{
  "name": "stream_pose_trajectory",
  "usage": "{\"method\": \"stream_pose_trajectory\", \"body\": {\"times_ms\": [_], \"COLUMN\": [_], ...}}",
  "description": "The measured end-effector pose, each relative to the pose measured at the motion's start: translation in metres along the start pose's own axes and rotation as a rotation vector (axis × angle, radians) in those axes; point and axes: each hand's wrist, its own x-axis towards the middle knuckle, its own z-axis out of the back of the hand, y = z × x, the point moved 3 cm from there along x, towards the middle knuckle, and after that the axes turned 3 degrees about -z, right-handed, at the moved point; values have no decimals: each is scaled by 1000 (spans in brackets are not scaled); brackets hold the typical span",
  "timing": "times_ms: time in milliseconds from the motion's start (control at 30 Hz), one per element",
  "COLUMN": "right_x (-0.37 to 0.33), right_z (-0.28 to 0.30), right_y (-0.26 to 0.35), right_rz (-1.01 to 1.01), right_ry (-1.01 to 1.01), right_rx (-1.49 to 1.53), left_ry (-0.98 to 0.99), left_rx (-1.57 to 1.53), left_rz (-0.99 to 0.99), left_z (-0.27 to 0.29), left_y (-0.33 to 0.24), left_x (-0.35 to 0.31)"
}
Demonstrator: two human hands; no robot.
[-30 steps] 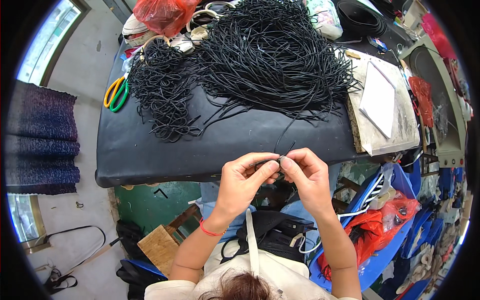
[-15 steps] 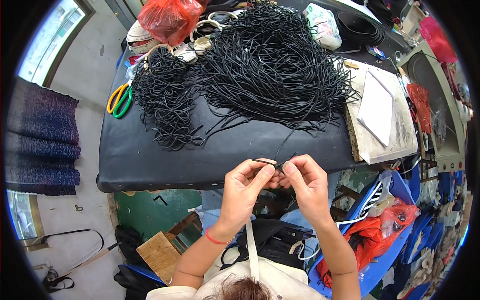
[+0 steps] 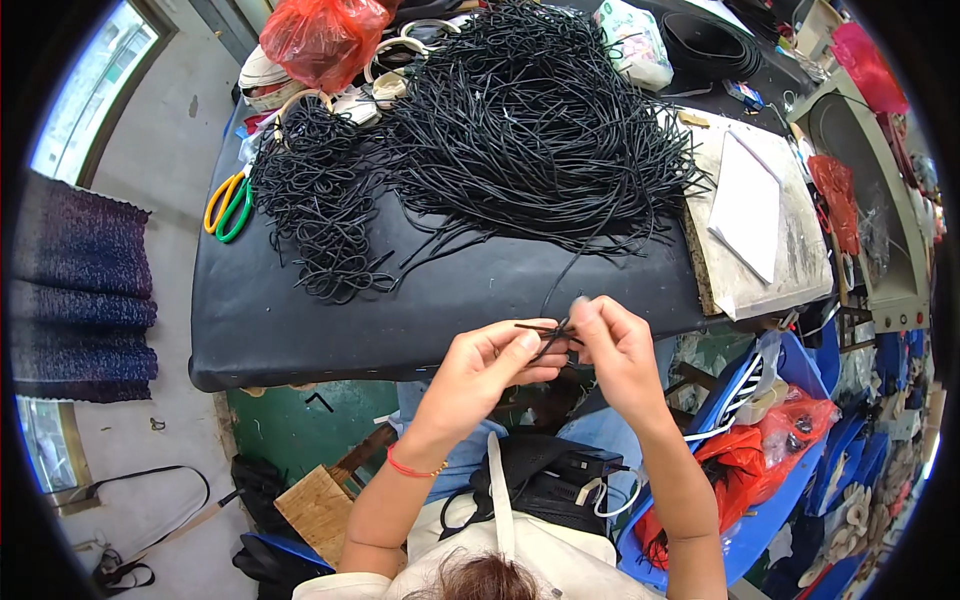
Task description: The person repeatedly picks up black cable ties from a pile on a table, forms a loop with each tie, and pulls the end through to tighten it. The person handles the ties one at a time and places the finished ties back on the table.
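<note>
At the near edge of the black table, my left hand [image 3: 478, 368] pinches a thin black cord [image 3: 553, 337] between thumb and fingers, and a short cord end sticks out past the thumb. The cord crosses itself in a small loop or knot between my hands; its exact form is too small to tell. My right hand [image 3: 625, 352] is closed on the other side of the crossing, its thumb raised and slightly blurred. From the crossing one strand runs up toward a big heap of black cords [image 3: 540, 140]. A smaller pile of looped cords [image 3: 325, 200] lies to its left.
Scissors [image 3: 232, 205] with yellow and green handles lie at the table's left edge. A worn board [image 3: 800, 255] with white paper [image 3: 745, 215] is at the right. Red plastic bags [image 3: 770, 440] fill a blue bin at the lower right. A coiled black strap [image 3: 710, 45] sits far back.
My right thumb has lifted from the cord crossing and my right hand has shifted slightly. More of the crossed strands now shows over my left fingers. The view has shifted a little.
</note>
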Motion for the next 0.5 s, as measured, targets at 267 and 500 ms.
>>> {"method": "stream_pose_trajectory", "body": {"times_ms": [267, 500], "right_x": [-7, -8], "right_z": [4, -11], "right_y": [-8, -5], "right_rz": [-111, 53], "right_ry": [22, -52], "right_rx": [173, -14], "left_ry": [-52, -104], "left_rx": [-50, 45], "left_rz": [6, -109], "left_z": [9, 4], "left_y": [3, 12], "left_x": [-3, -3]}}
